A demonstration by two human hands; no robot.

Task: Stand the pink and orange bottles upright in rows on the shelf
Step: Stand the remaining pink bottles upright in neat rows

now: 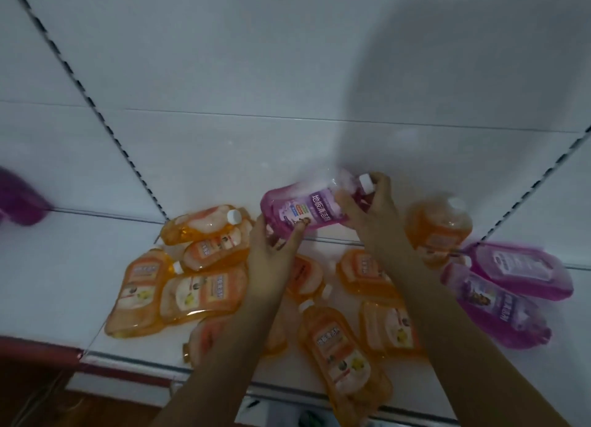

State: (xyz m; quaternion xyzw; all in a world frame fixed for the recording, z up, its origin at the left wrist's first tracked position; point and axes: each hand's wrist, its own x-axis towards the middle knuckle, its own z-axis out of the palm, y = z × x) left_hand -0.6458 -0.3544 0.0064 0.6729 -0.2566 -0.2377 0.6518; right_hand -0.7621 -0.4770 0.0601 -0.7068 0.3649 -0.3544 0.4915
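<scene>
Step in hand: lifting one pink bottle [303, 211] off the pile to stand it up. It's held sideways above the shelf [80, 266], cap pointing right, base to the left, label facing the camera. Left hand [271, 254] grips the base end, fingers curled under and thumb over the lower edge of the label. Right hand [372, 206] is clamped round the neck, fingers wrapped just beside the white cap [366, 183]. Nothing looks placed in a row yet — every other bottle in this bay lies flat. Orange bottles [198, 294] are scattered flat across the near and left part of the shelf, some overlapping; one more orange bottle [439, 225] sits far right against the back panel [224, 75], pose hard to read. Two more pink bottles [499, 302] lie flat at the right, touching each other. A blurred purple shape [19, 199] sits at the far left in the next bay — can't tell what it is. Next move, as I judge it: rotate the held bottle cap-up, set the base down on bare shelf at the far side near the back panel. Far-centre looks free, so start the row there. Risk: the base landing on a lying bottle and tipping.
</scene>
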